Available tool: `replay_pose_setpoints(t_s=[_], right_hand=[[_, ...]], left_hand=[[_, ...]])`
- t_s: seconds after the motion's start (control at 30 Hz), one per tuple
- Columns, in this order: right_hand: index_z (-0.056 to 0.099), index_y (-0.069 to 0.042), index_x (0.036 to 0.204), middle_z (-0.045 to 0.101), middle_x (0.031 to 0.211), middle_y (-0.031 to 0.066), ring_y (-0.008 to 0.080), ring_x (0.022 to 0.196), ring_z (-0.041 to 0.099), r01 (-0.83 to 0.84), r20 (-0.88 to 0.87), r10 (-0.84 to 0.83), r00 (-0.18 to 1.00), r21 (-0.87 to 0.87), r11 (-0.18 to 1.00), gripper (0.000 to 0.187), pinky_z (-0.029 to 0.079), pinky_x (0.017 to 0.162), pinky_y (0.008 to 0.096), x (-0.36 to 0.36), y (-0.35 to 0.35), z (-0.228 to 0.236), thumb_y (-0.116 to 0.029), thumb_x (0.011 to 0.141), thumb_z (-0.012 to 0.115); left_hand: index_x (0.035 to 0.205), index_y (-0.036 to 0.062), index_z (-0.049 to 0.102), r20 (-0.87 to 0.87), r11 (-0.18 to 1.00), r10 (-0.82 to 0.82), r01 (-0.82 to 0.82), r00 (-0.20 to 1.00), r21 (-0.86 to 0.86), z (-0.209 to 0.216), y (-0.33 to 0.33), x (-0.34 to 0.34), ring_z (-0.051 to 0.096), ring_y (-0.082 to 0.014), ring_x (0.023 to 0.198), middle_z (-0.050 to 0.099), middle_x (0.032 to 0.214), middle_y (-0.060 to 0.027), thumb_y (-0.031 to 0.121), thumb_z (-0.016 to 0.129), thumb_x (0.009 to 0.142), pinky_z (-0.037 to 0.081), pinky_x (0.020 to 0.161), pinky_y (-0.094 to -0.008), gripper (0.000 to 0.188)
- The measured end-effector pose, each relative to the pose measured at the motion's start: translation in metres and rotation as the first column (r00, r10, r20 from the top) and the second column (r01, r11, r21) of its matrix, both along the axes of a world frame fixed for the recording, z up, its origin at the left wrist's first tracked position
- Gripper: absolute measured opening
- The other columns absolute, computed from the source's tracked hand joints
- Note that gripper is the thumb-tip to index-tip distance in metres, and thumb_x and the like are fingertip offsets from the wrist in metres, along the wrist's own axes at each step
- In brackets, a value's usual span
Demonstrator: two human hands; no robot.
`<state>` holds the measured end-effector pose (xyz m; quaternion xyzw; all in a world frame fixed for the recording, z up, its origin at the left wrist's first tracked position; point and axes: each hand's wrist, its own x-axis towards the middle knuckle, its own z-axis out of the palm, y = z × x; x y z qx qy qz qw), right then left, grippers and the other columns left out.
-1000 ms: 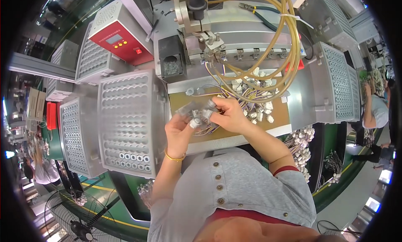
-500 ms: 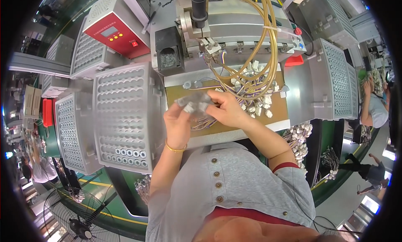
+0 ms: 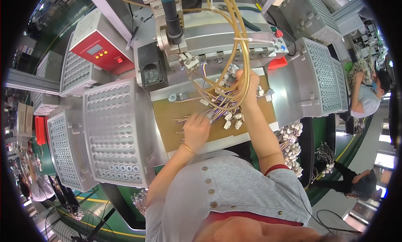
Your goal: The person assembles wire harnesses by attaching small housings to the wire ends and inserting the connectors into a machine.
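Observation:
A bundle of purple, yellow and white wire harnesses [image 3: 226, 100] with white connectors [image 3: 228, 124] lies on the brown work board [image 3: 167, 116]. At the bundle's left end is my left hand [image 3: 197, 130], its fingers curled together over a small, blurred greyish piece. What exactly it holds is hard to make out. My right hand [image 3: 248, 88] reaches to the bundle's far side, its fingers closed at the connectors and wires there. Looped amber tubes [image 3: 238, 41] pass in front of it and partly hide the fingers.
Beyond the board stands a metal machine [image 3: 201, 41] with a vertical cylinder [image 3: 171, 20]. A red-fronted control box [image 3: 100, 53] is at the far left. Grey trays with round pockets [image 3: 113, 129] flank the board, some filled with ring-shaped parts. Pliers [image 3: 247, 22] lie on the machine.
My hands have separated from a blurred grey piece between them. The right moved away to the far side of the harness pile; the left came down onto the wires. The view has shifted.

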<state>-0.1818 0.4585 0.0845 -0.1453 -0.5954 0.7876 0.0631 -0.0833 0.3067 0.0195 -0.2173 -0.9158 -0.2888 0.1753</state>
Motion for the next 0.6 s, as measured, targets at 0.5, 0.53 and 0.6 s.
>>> replay_pose_setpoints(t_s=[0.5, 0.53, 0.6], right_hand=[[0.042, -0.002, 0.064, 0.041, 0.053, 0.0029, 0.0205, 0.047, 0.057, 0.084, 0.068, -0.074, 0.995, -0.150, 0.985, 0.018, 0.047, 0.039, 0.0296, -0.027, -0.026, -0.019, -0.013, 0.076, 0.049], [0.043, -0.002, 0.062, 0.042, 0.053, 0.0034, 0.0191, 0.047, 0.056, -0.003, 0.037, 0.004, 0.999, -0.016, 1.000, 0.020, 0.046, 0.039, 0.0292, -0.025, -0.018, -0.018, -0.014, 0.076, 0.050], [0.043, -0.001, 0.061, 0.044, 0.053, 0.0038, 0.0176, 0.047, 0.056, -0.101, 0.015, 0.100, 0.995, 0.116, 0.988, 0.022, 0.045, 0.039, 0.0288, -0.017, -0.001, -0.018, -0.015, 0.076, 0.051]], left_hand=[[0.076, -0.0006, 0.059, 0.616, 0.724, -0.180, -0.321, 0.767, 0.611, 0.021, -0.030, 0.013, 0.038, -0.0109, 0.046, 0.045, 0.057, -0.0081, 0.005, 0.063, 0.067, 0.034, 0.044, -0.0252, 0.011], [0.076, -0.0006, 0.059, 0.617, 0.725, -0.180, -0.320, 0.766, 0.609, 0.019, -0.035, 0.012, 0.038, -0.0109, 0.046, 0.045, 0.057, -0.0081, 0.005, 0.063, 0.067, 0.034, 0.044, -0.0252, 0.011], [0.088, -0.0021, 0.061, 0.651, 0.784, -0.210, -0.272, 0.729, 0.558, 0.016, -0.051, 0.012, 0.053, -0.0047, 0.059, 0.060, 0.074, -0.0029, -0.006, 0.056, 0.072, 0.044, 0.051, -0.0191, 0.018]])
